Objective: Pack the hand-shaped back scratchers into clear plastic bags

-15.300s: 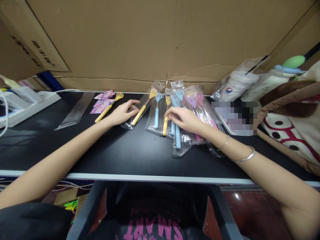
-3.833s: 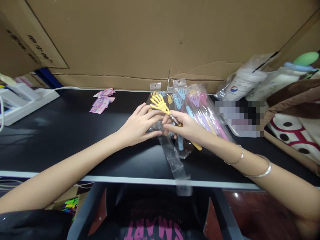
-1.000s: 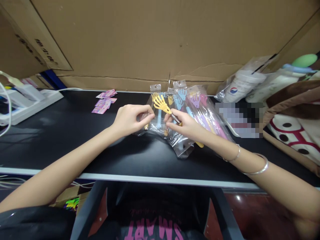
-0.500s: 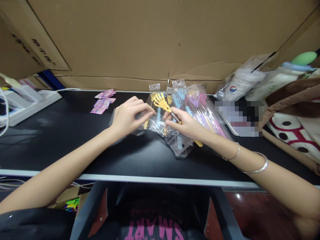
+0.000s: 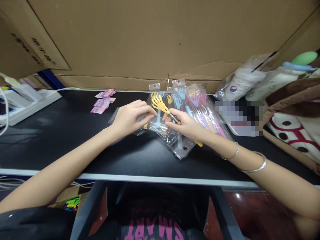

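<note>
My right hand [image 5: 183, 121] is closed round the dark grip of a yellow back scratcher [image 5: 160, 104]. Its claw-shaped head points up and left, and a yellow handle end shows below the hand. My left hand [image 5: 133, 116] is just left of that head, fingertips pinched together. Whatever is between them is too small to make out, though clear plastic [image 5: 113, 116] shows beside and beneath this hand. Under and behind both hands lie several back scratchers in clear bags, among them a blue one [image 5: 181, 94] and a purple one [image 5: 194, 99].
Small pink printed cards [image 5: 102, 104] lie on the black desk [image 5: 62, 143] at the left. A white power strip [image 5: 32, 106] stands at the far left. On the right are a bagged cup [image 5: 240, 83], a bottle [image 5: 290, 80] and a brown-and-white bag [image 5: 287, 123]. Cardboard [image 5: 140, 43] walls the back.
The yellow back scratcher's head has shifted slightly left and down. My left hand has lowered a little, its fingertips still pinched. A clear bag's lower corner near the right hand has moved slightly.
</note>
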`<state>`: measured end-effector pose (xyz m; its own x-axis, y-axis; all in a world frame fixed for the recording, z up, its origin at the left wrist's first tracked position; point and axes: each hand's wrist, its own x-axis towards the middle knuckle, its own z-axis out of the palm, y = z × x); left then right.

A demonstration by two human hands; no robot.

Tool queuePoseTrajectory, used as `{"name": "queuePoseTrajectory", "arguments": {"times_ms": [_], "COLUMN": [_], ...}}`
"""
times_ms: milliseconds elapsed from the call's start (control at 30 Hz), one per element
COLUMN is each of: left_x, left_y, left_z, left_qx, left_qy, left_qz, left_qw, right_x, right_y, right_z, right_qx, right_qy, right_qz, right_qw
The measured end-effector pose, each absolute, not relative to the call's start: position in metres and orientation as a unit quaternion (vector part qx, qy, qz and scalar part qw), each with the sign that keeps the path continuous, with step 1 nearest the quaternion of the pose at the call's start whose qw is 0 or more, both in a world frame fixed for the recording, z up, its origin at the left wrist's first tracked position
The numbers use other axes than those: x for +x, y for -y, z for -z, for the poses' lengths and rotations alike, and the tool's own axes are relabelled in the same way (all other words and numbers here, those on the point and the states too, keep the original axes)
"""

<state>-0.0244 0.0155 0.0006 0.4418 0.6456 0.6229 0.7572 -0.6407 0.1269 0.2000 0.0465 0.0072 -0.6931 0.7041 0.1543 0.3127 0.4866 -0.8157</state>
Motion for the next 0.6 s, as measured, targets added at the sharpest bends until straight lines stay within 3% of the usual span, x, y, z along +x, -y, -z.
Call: {"name": "queuePoseTrajectory", "arguments": {"times_ms": [600], "left_x": [-0.0236], "left_y": [-0.0159], "left_z": [0.004], "left_qx": [-0.862], "left_qy": [0.415], "left_qz": [0.287], "left_qw": [0.055], "right_x": [0.1971], "right_y": [-0.0444], "right_z": [-0.0019], "right_qx": [-0.294], "right_qy": [0.84], "right_qz": [-0.392], "right_qw": [0.233]}}
